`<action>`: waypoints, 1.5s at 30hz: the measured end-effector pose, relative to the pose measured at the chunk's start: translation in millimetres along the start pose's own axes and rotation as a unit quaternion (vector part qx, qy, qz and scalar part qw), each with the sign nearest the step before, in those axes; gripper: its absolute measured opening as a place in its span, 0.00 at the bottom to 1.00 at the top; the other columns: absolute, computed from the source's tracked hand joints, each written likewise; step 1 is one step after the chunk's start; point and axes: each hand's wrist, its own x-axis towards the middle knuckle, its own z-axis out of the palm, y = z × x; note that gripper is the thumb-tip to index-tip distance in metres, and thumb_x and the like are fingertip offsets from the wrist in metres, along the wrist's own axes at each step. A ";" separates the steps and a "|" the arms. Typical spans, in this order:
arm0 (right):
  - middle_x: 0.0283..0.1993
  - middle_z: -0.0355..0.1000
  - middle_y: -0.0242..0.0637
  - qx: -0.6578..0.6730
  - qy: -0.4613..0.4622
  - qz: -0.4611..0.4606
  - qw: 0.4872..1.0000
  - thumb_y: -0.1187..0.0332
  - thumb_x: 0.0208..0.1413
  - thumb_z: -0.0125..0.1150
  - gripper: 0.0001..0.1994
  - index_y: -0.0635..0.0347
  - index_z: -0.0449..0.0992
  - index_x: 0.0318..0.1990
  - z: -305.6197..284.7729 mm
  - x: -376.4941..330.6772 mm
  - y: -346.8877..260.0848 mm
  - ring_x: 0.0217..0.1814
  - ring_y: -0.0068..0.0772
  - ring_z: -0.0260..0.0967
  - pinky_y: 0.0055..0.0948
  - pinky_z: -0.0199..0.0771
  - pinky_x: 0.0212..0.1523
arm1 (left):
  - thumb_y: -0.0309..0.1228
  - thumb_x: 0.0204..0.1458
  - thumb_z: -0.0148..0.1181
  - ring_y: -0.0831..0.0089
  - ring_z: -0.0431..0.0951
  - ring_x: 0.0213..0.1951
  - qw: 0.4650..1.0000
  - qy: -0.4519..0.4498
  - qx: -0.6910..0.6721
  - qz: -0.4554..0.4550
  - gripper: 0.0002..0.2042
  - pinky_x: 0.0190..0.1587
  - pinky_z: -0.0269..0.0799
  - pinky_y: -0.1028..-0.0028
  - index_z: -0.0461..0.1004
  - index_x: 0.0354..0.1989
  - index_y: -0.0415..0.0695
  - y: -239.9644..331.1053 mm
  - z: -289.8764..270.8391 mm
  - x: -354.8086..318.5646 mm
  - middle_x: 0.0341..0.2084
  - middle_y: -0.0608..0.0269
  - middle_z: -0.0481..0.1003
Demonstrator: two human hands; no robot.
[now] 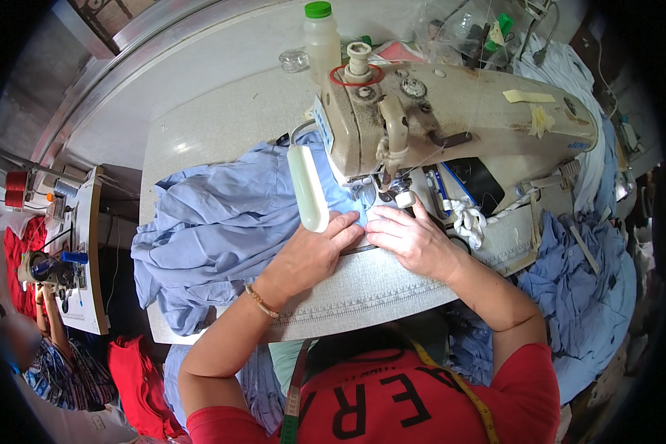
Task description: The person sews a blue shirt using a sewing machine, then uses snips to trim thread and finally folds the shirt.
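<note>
Cloth (222, 207) bunches left of our left hand (312, 251), reaching its fingertips; our right hand (422, 243) adjoins; whether either pinches, we cannot tell. Dragging folds could skew stitches; straying under the machine (473, 103) ahead could prick us.

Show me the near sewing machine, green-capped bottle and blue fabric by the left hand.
Near sewing machine (481, 103): head view, on its beige arm.
Green-capped bottle (323, 48): head view, its body.
Blue fabric (218, 207): head view, its folds.
</note>
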 end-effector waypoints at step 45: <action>0.47 0.71 0.31 0.015 -0.018 -0.015 1.000 0.71 0.50 0.54 0.08 0.54 0.75 0.39 -5.2 8.1 6.3 0.58 0.33 0.66 0.59 0.46 0.66 | 0.29 0.48 0.60 0.59 0.69 0.50 0.999 0.043 0.030 0.005 0.19 0.54 0.64 0.62 0.69 0.50 0.39 -5.6 6.6 6.6 0.48 0.55 0.69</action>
